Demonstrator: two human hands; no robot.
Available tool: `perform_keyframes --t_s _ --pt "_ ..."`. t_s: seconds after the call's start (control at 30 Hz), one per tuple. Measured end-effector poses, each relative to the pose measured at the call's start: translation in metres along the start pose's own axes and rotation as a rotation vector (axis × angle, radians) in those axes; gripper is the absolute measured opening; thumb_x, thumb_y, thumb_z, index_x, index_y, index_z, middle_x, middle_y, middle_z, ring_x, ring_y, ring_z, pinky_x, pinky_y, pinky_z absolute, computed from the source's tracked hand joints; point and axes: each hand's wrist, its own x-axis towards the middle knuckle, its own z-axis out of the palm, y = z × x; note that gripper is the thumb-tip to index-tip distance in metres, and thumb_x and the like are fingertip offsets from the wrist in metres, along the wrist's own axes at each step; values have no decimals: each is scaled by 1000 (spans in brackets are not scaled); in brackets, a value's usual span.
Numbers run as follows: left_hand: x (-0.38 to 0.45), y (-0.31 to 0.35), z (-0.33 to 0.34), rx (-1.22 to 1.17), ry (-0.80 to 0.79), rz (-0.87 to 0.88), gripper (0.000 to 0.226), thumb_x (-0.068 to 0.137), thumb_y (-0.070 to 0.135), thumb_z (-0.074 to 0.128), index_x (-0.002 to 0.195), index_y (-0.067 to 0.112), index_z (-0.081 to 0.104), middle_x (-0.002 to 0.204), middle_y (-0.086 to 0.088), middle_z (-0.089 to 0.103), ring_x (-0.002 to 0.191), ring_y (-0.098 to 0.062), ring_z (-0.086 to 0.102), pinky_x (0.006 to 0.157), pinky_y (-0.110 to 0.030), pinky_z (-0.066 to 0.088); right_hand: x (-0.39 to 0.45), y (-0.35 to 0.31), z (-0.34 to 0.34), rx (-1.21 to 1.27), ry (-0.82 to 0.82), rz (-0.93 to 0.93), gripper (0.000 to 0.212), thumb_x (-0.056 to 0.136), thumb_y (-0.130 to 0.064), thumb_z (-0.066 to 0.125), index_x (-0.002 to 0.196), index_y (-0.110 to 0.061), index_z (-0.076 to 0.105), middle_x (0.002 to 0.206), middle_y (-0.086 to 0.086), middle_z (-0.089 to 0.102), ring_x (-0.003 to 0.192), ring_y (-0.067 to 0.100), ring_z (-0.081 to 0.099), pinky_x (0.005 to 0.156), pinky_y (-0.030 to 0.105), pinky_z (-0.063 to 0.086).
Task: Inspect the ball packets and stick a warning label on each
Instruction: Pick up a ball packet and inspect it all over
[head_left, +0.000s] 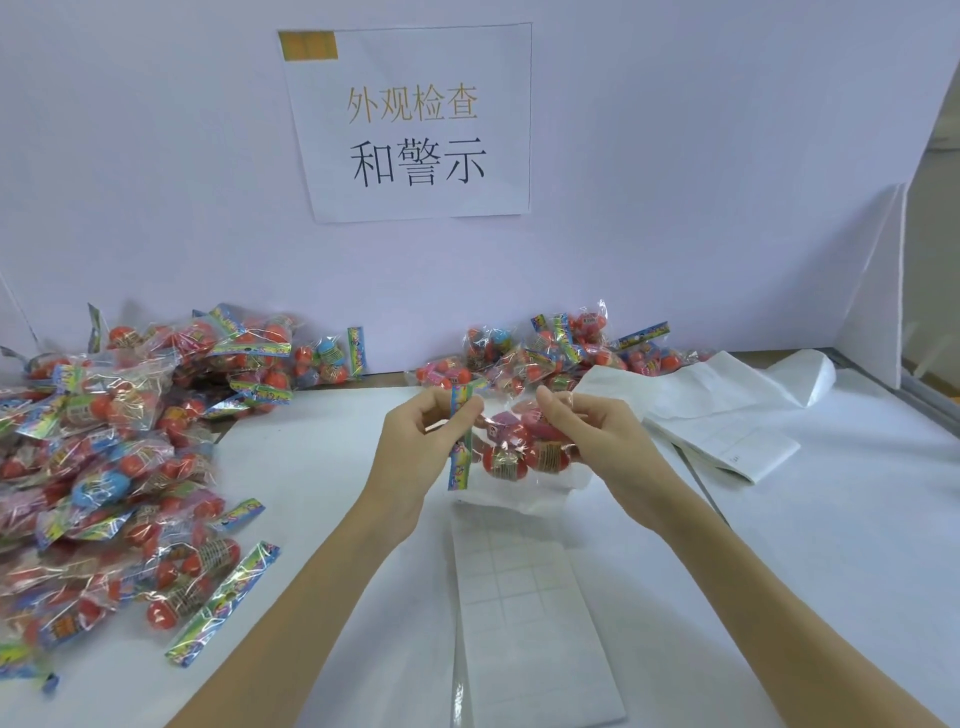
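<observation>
Hands (421, 441) on packet (519, 447), header strip (460, 441) upright

Packing-inspection station: wall sign (415, 122), heaped ball packets (104, 457).

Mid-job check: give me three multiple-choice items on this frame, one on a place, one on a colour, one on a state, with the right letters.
1. Where is the bigger pile of packets? A left of the hands, B right of the hands, C on the label sheet.
2. Most balls in the held packet are: A green, B red-orange, C black.
3. The left hand is: A flat on the table, B pinching the packet's header strip, C hanging idle.

Answers: A, it fills the table's left side. B, red-orange shows through the clear bag. B, its fingers pinch the strip while the right hand grips the bag.
</observation>
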Motion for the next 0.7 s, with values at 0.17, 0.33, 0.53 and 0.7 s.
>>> perform_keyframes --t_s 0.17,0.33,0.53,0.7 --pt "1 4 -1 31 -32 38 30 102 24 66 97 -4 60 87 -14 56 82 -21 54 85 -40 53 0 0 0 76 -1 8 45 93 -59 59 108 -25 84 101 9 81 95 27 76 85 30 61" --pt "0 2 3 23 -6 50 37 104 32 63 103 -4 56 91 -9 58 84 -19 56 84 -37 51 2 0 0 176 -62 111 54 91 -63 56 120 -23 79 113 16 76 96 25 73 93 40 61" --pt "2 3 -2 -31 96 29 29 103 28 65 97 0 60 90 -17 63 86 -24 62 91 -47 54 -1 4 -5 88 -175 74 36 93 -37 74 118 -11 75 110 9 79 97 25 77 78 22 57" --pt "4 1 -2 -46 125 -17 21 105 26 62 98 5 66 101 -19 70 86 -25 64 92 -52 57 1 -1 -5 162 -158 78 47 84 -40 79 123 -13 74 114 13 77 92 20 75 77 24 54"
